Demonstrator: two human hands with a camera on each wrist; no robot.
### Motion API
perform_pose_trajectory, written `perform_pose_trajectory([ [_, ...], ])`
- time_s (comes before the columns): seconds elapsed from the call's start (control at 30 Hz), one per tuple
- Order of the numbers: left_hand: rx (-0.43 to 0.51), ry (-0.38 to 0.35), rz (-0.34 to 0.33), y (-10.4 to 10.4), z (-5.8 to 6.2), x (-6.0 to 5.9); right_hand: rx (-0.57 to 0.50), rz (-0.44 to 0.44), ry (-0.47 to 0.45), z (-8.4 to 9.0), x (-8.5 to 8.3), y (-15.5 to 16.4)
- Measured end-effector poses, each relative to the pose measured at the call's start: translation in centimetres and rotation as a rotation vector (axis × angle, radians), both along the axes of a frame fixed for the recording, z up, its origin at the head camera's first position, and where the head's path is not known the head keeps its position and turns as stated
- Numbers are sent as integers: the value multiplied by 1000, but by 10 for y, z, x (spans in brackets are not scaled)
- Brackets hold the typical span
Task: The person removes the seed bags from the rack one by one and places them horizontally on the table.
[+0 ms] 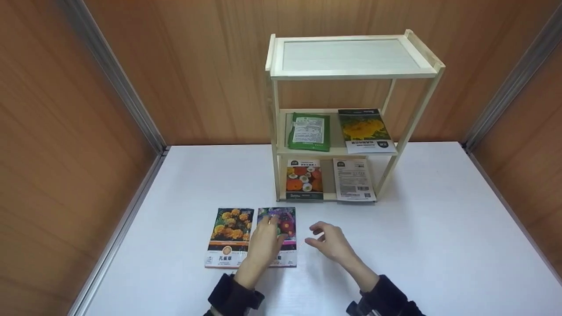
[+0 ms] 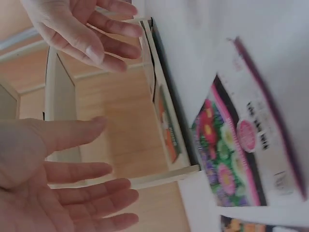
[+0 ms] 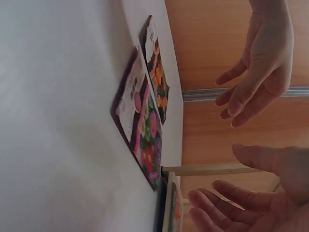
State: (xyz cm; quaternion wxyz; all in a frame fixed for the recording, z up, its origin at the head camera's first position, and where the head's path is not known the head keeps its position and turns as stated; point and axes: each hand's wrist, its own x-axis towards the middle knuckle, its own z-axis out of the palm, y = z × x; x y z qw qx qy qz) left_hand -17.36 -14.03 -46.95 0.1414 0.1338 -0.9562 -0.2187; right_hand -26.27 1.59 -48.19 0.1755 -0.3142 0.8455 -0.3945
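Two flower seed packets lie side by side on the white table. The left one, with orange flowers (image 1: 230,230), shows its front. Beside it is a packet with pink and purple flowers (image 1: 287,221), also seen in the left wrist view. My left hand (image 1: 265,241) hovers over this second packet and covers part of it in the head view. To its right, my right hand (image 1: 333,243) is held above the table with fingers loosely bent. Both wrist views show the palms facing each other, with nothing between the fingers.
A pale wooden shelf rack (image 1: 351,75) stands behind the packets. Its middle tier holds a green packet (image 1: 309,131) and a yellow-flower packet (image 1: 364,129). On the bottom tier are an orange-flower packet (image 1: 304,180) and a white, text-covered packet (image 1: 354,180). Wooden panels enclose the table.
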Motion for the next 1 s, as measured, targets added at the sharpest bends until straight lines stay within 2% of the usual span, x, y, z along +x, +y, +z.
perform_pose_trajectory([
  [0.17, 14, 48, -89, -1, 32, -12, 20, -31, 48, 27, -10, 7],
  [0.3, 55, 88, -145, -4, 60, -26, 65, -41, 108, 56, -19, 10],
  [0.5, 145, 64, -189, -8, 105, -51, 91, -3, 167, 109, -41, 11],
  [0.67, 217, -4, -163, -9, 142, -79, 91, -19, 158, 149, -72, 2],
  [0.77, 268, -55, -123, -9, 158, -96, 100, -49, 119, 166, -90, -7],
  [0.9, 327, -74, -81, -10, 170, -119, 123, -102, 71, 177, -111, -22],
  [1.0, 364, -44, -48, -11, 171, -133, 111, -149, 20, 181, -124, -33],
])
